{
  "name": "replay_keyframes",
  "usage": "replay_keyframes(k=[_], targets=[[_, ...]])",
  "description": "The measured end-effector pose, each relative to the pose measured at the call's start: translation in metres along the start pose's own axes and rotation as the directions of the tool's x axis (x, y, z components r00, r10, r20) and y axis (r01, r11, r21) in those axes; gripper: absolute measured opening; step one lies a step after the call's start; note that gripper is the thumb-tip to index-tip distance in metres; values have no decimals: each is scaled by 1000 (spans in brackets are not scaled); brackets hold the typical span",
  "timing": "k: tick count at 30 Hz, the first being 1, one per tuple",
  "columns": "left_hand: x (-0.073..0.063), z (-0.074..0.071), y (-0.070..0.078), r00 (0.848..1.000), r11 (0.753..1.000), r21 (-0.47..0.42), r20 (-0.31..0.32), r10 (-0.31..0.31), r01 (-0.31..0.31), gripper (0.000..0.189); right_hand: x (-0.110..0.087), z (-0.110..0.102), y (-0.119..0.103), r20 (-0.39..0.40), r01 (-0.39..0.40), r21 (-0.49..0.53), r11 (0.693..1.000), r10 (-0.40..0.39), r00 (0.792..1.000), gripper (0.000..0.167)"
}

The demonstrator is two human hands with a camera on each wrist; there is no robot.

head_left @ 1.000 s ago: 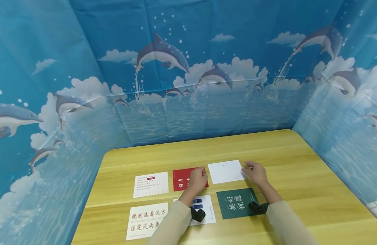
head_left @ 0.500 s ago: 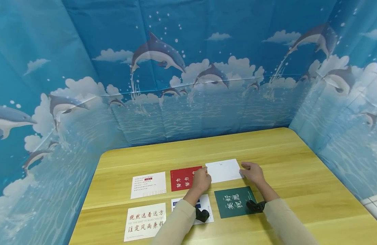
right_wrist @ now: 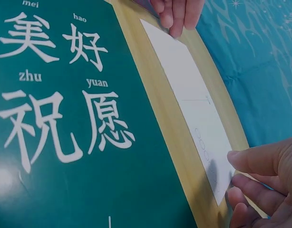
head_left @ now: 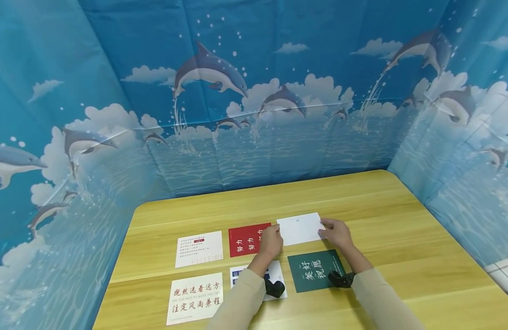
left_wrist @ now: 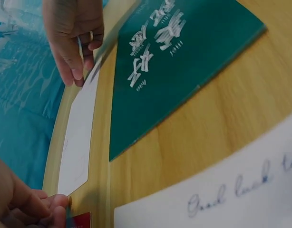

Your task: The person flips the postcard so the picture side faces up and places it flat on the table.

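Observation:
A white card (head_left: 300, 228) with faint small print lies at the back of the wooden table, in the right half of the card rows. My left hand (head_left: 272, 242) has its fingers bent and its fingertips at the card's left edge. At the opposite edge, my right hand (head_left: 338, 233) pinches the card, thumb on top and fingers bent beside it in the right wrist view. A red card (head_left: 246, 241) with white characters sits just left of it, partly behind my left hand. In front is a green card (head_left: 313, 271) with white characters.
A white card with blue blocks (head_left: 280, 278) is half hidden under my left forearm. Farther left lie a white card with small text (head_left: 199, 250) and a cream card with brown characters (head_left: 196, 298). A blue dolphin curtain (head_left: 254, 156) borders the table (head_left: 361, 197).
My right hand has moved slightly left onto the white card's right edge. My left hand has come to the card's left edge, uncovering more of the red card. The head view has shifted a little.

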State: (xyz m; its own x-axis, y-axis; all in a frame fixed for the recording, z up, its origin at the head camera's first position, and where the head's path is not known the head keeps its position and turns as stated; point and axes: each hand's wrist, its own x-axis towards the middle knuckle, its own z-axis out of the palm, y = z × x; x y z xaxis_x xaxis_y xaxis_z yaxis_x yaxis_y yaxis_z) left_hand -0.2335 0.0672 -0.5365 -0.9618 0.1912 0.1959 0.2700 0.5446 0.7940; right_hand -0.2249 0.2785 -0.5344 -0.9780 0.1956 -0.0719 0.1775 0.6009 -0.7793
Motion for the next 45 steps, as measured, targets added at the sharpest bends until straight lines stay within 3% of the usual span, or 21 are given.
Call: replay_keyframes(k=[4, 7, 10, 11, 14, 17, 18, 24, 30, 36, 41, 45], targets=[[1, 1, 0, 1000, 1000, -28, -21, 5, -5, 25, -1, -2, 0, 1, -13, 19, 1000, 13, 1000, 42], [1, 2, -3, 999, 993, -118, -27, -29, 26, 28, -1, -1, 0, 3, -20, 36, 999, 20, 1000, 42], [3, 8, -19, 999, 980, -200, -41, -20, 12, 34, -1, 0, 1, 5, -22, 48, 999, 22, 1000, 42], [7, 16, -34, 998, 976, -217, -62, 23, -36, 37, 0, 1, 1, 6, -26, 55, 998, 26, 1000, 42], [10, 20, -44, 997, 973, -226, -67, 35, -49, 41, 0, 1, 2, 9, -35, 70, 997, 35, 999, 42], [10, 18, -38, 998, 968, -250, -69, 0, -18, 39, 0, 1, 3, 10, -49, 83, 995, 48, 999, 42], [5, 10, -24, 997, 965, -258, -56, -51, 35, 36, 0, 1, 3, 11, -53, 85, 995, 52, 999, 42], [1, 7, -6, 988, 977, -199, -118, -96, 71, 23, -1, 1, 3, 7, -75, 97, 992, 75, 997, 41], [6, 12, -6, 973, 960, -248, -155, -170, 129, 34, 1, 3, 2, -4, -86, 128, 988, 87, 996, 40], [10, 15, -6, 957, 951, -287, -224, -186, 118, 39, 3, 4, 1, 6, -125, 195, 973, 126, 992, 41], [12, 16, -8, 961, 939, -330, -218, -173, 94, 37, 3, 2, -3, -17, -158, 252, 955, 168, 986, 41], [10, 15, -9, 968, 944, -320, -199, -153, 84, 31, 3, 0, -7, -53, -182, 278, 943, 204, 977, 40]])
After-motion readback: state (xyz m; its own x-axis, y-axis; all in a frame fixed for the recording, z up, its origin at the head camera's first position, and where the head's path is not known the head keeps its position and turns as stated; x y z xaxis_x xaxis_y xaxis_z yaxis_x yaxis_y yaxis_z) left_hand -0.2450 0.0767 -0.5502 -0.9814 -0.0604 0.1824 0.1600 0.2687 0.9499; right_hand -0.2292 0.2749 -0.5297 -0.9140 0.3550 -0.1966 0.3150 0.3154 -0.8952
